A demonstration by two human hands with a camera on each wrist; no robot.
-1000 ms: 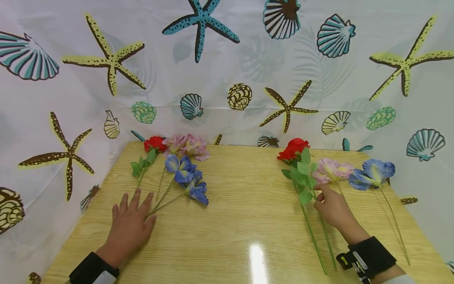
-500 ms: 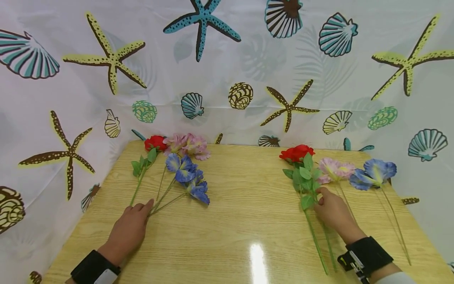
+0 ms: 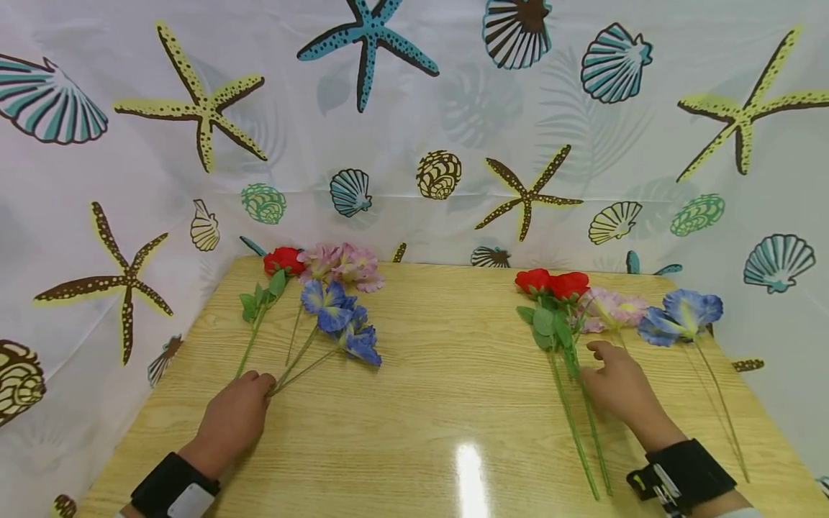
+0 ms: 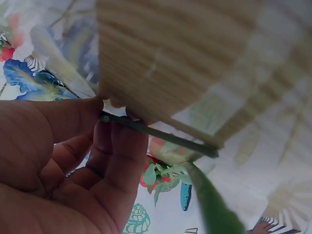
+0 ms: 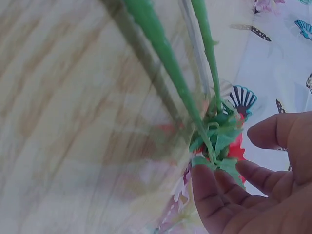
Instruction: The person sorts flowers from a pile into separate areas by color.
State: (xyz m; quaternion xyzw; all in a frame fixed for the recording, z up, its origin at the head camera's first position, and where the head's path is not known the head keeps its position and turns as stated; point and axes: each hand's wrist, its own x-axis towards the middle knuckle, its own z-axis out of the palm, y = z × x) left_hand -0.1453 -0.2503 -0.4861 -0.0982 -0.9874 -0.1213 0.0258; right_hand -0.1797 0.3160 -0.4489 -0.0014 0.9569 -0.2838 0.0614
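At the left of the head view, my left hand rests low over the table with curled fingers at the lower stem ends of two blue irises. In the left wrist view its thumb and fingertips pinch a thin green stem, apparently an iris stem. My right hand lies beside the stems of two red roses. In the right wrist view, thumb and fingers stand apart near the rose leaves, holding nothing. The roses lie side by side, their leaves overlapping.
At left lie a red rose and pink flowers. At right, a pink flower lies partly behind the roses, with a blue iris beyond it. A shell-print cloth hangs behind the wooden table.
My left hand, flat with spread fingers before, has drawn back and curled onto the iris stems. The right hand has let go of a rose stem; that rose's bloom now lies farther right.
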